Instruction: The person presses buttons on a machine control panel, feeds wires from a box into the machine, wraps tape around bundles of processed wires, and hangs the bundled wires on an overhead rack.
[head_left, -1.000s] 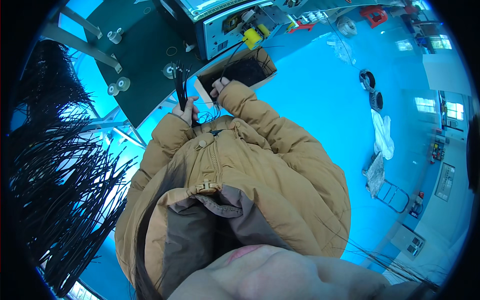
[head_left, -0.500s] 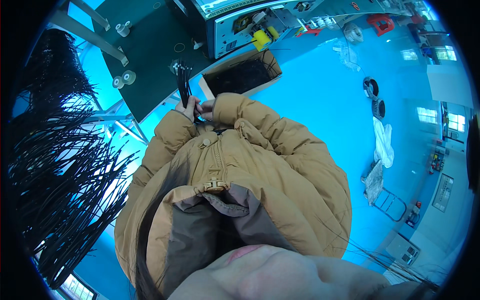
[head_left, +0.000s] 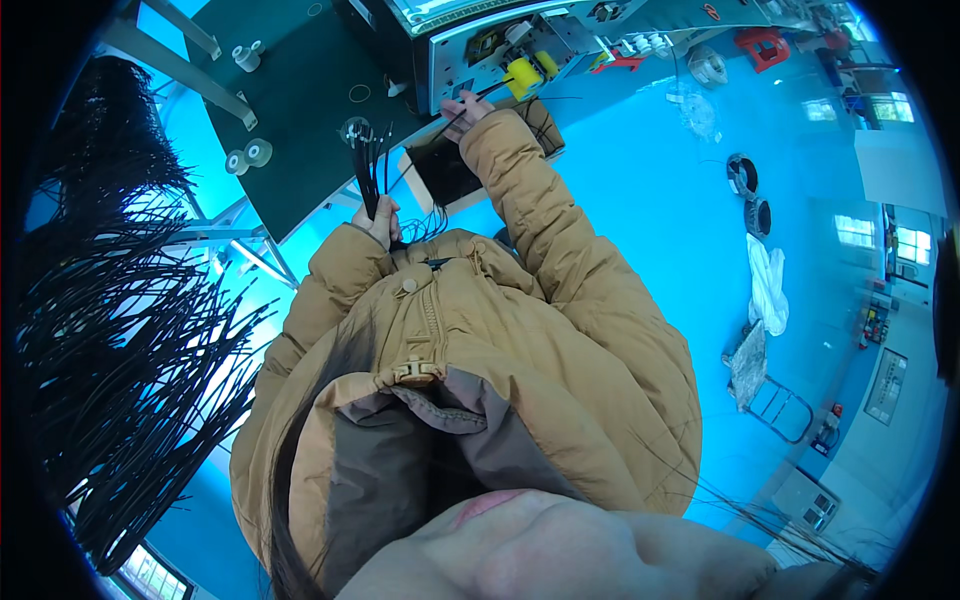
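Observation:
My left hand (head_left: 379, 219), closed in front of my jacket, grips a bundle of black wires (head_left: 365, 170) standing upright with pale tips at the top. Loose ends of thin black wire hang out below and to the right of that fist. Farther forward, my right hand (head_left: 464, 114) is above the cardboard box (head_left: 482, 198), close to the front of a machine (head_left: 480, 62). A single thin black wire passes through its fingers, slanting up from near the left hand towards the machine's yellow parts. The right sleeve hides part of the box.
A dark green table (head_left: 300, 110) with several white spools (head_left: 246, 57) lies at the far left. Long black wires (head_left: 130, 380) hang in thick masses on the left. On the blue floor at right are black coils (head_left: 741, 176), white plastic (head_left: 766, 285) and a hand cart (head_left: 782, 408).
My right hand has moved away from the left hand, forward and right to the machine, with a black wire in its fingers. The left hand stays in place, still gripping the bundle.

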